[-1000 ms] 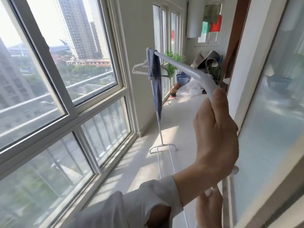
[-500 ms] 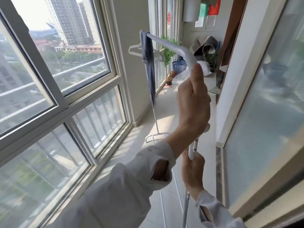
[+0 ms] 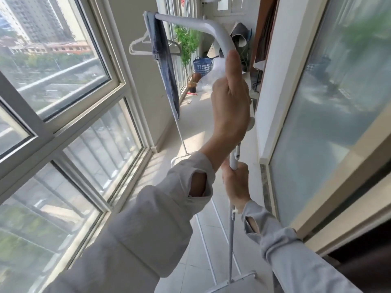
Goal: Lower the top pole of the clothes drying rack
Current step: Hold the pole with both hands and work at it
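The white top pole [image 3: 190,21] of the drying rack runs across the upper middle and bends down at its near end. My left hand [image 3: 230,106] is wrapped around that bent end, thumb pointing up along it. Below it, my right hand [image 3: 237,185] grips the near upright tube [image 3: 231,240] just under a joint. A blue cloth [image 3: 167,66] hangs over the pole's far end, beside a white hanger [image 3: 137,46]. The far upright [image 3: 182,136] stands below the cloth. The rack's foot [image 3: 239,280] shows at the bottom.
Large windows [image 3: 63,123] line the left side of the narrow balcony and a frosted glass door [image 3: 328,102] lines the right. At the far end stand a blue basket [image 3: 202,65], a potted plant [image 3: 187,42] and bags on the tiled floor.
The view has tilted downward and moved closer. My right hand has come fully into view, gripping the upright below my left hand. My left hand has stayed on the pole's bend.
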### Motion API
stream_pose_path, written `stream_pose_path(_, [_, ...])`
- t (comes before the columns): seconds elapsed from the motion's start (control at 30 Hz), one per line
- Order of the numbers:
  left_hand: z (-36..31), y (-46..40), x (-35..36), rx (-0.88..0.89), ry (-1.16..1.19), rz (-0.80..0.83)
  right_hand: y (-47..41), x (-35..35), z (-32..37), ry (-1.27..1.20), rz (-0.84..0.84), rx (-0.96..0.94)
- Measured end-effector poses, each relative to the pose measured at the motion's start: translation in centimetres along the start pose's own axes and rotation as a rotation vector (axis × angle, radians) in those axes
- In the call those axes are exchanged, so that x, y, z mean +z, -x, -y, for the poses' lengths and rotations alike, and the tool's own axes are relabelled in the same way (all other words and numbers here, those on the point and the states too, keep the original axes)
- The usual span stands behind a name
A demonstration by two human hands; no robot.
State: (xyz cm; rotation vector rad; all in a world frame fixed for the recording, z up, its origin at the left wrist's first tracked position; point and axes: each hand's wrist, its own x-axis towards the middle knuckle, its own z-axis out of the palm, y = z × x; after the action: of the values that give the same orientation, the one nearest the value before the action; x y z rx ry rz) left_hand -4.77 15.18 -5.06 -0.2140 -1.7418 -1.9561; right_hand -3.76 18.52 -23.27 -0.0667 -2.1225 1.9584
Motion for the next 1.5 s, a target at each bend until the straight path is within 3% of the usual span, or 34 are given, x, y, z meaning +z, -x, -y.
stream_pose_path(0.47, [2.2,-1.5,1.1,-0.049,-0.017,0.009,-2.5,0.1,0.0,0.028,-0.02,0.014])
stream_pose_path(0.83, [3.2,-4.0,1.5,-0.116,-0.03,-0.072,-6.3,1.3,-1.6,0.054,0.107,0.007])
stream_pose_path(1.0, [3.5,-4.7,1.4,-0.193,-0.061,-0.065,-6.9,2.0,-1.4,0.049,0.023,-0.01])
stream_pose_path(1.5, [4.8,-9.1,-1.6,-0.177,0.046,0.03,-9.4,6.8,-1.3,0.106,-0.076,-0.004])
